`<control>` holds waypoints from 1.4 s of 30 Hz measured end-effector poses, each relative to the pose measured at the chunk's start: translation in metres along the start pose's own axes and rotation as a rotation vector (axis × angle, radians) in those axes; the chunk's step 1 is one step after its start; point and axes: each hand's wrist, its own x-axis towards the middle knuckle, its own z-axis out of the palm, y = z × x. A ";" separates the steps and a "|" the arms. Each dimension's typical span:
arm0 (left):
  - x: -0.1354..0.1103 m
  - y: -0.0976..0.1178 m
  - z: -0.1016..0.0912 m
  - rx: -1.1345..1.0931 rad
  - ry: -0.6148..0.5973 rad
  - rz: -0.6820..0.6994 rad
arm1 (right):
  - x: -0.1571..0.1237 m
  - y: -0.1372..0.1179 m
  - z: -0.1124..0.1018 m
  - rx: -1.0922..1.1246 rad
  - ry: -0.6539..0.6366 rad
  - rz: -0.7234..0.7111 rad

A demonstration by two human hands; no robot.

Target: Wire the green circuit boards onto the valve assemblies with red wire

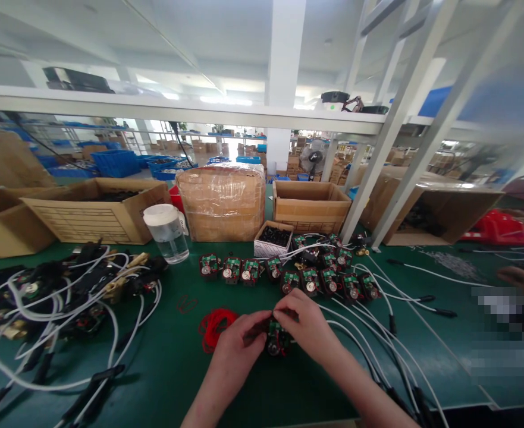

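Green mat (168, 380) covers the factory bench; left hand (237, 348) and right hand (304, 327) together pinch a small module (276, 340).

A small black module (275, 341) with a green circuit board is held over the bench (176, 380).

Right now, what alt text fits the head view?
The left hand and right hand hold a small module over a green table. Red loops lie beside them; more modules, white cables, a jug and boxes sit behind.
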 end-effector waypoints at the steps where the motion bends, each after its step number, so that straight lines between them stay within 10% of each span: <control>1: -0.001 -0.001 0.000 -0.017 -0.009 0.002 | 0.000 0.002 0.002 -0.001 0.002 -0.003; 27: -0.010 -0.011 0.013 -0.124 -0.018 -0.069 | -0.020 0.015 0.007 0.109 0.103 -0.030; 42: -0.013 0.000 0.029 -0.029 0.019 -0.043 | -0.071 0.022 0.039 0.144 0.154 0.230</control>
